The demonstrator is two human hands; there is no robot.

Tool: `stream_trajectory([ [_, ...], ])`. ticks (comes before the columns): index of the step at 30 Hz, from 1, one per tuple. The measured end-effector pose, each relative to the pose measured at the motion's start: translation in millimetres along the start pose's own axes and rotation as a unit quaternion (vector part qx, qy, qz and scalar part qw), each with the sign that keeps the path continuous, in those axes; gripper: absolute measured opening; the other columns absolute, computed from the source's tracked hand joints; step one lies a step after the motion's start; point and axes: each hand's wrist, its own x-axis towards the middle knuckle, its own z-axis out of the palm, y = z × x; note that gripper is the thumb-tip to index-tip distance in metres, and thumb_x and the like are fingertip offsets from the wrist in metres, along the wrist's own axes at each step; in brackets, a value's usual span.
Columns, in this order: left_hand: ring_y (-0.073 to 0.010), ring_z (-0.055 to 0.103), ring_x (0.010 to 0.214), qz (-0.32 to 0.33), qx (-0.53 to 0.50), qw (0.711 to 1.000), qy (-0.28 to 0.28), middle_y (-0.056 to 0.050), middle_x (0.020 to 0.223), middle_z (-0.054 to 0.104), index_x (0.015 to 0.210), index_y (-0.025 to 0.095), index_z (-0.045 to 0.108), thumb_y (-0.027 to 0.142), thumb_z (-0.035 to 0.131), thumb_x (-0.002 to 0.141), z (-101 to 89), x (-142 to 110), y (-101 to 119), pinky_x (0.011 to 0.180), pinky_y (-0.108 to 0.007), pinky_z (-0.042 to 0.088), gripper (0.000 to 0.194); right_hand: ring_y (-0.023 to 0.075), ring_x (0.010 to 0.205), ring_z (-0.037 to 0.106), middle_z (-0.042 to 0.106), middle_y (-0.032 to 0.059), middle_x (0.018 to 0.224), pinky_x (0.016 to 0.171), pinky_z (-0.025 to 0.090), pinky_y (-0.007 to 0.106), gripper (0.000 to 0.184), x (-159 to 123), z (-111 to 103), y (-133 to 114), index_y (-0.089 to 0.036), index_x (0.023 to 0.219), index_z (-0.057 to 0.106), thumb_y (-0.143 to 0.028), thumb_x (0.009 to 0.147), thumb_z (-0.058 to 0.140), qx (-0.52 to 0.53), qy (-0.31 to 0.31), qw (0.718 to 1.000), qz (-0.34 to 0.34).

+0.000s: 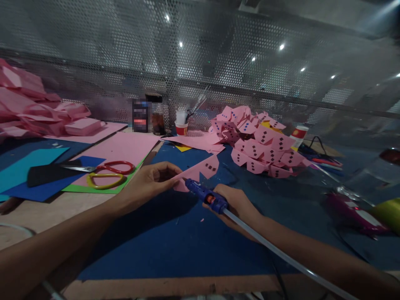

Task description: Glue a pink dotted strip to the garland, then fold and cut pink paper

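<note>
My left hand point(159, 179) pinches the left end of a folded pink paper piece point(195, 171) that carries a row of dark diamond marks. In my right hand point(239, 204) is a blue hot glue gun point(206, 195), its nozzle at the paper close to my left fingertips. A long clear glue stick point(265, 241) runs out of the gun's rear, over my right forearm. Both hands are above the dark blue sheet point(150, 250). Beyond them lies a heap of similar pink marked pieces point(265, 146).
Scissors point(108, 167) with red and yellow handles rest on coloured sheets at left, near a pink paper pile point(37, 108). Behind stand a jar point(158, 118) and a paper cup point(181, 128). A magenta object point(356, 212) and cables are at right. Perforated metal panels point(125, 50) close off the back.
</note>
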Motion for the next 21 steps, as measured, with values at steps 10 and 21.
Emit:
stream_trajectory([
  [10, -0.0181, 0.070, 0.085, 0.000, -0.002, 1.000, 0.000, -0.004, 0.094, 0.076, 0.100, 0.020, 0.072, 0.049, 0.076, 0.085, 0.3, -0.2, 1.6, 0.081, -0.029, 0.055, 0.033, 0.0125, 0.065, 0.048, 0.051, -0.0021, 0.071, 0.058, 0.030, 0.024, 0.030, -0.1, -1.5, 2.8, -0.020, 0.075, 0.048, -0.038, 0.089, 0.068, 0.007, -0.021, 1.000, 0.010],
  [21, -0.0182, 0.070, 0.085, 0.004, -0.008, 1.000, -0.003, -0.004, 0.093, 0.076, 0.101, 0.020, 0.071, 0.048, 0.074, 0.086, 0.3, -1.5, 1.4, 0.081, -0.028, 0.055, 0.032, 0.0120, 0.065, 0.048, 0.054, -0.0022, 0.073, 0.058, 0.031, 0.024, 0.026, 1.9, -3.7, 4.5, -0.020, 0.076, 0.049, -0.031, 0.085, 0.070, 0.005, -0.043, 0.999, 0.022],
])
